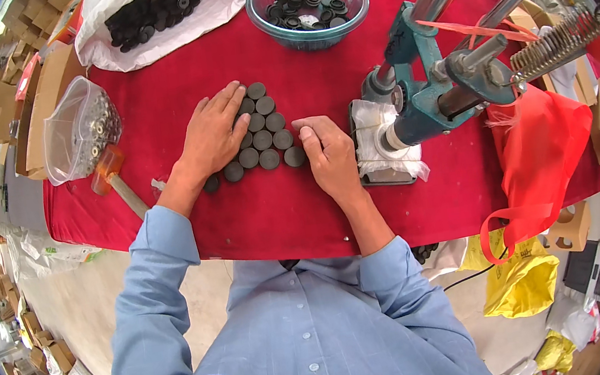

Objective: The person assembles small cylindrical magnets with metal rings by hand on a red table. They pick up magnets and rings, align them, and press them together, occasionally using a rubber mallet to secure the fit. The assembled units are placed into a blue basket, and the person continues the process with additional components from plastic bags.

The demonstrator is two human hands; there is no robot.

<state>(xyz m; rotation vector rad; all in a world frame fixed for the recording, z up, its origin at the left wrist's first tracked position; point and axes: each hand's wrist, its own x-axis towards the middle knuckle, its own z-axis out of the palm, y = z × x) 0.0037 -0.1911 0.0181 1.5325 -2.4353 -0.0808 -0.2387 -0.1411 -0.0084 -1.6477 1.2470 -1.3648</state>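
Note:
Dark grey round discs (262, 140) lie flat on the red cloth, packed edge to edge in a rough triangle. My left hand (213, 137) rests along the left side of this group, palm down with its fingers stretched out and the thumb touching or very near the discs. One more disc (212, 183) lies below that hand, beside the wrist. To the right of the group sits my right hand (331, 155), its fingers curled under and the thumb laid along them. Whatever those fingers hold, if anything, is hidden.
A green hand press (410, 110) stands right of my right hand. At the back are a clear tub (361, 16) of black caps and a white sack (91, 44) of black parts. On the left, a mallet (124, 190) lies by a plastic container (63, 145) of metal pieces. A red bag (543, 150) hangs at right.

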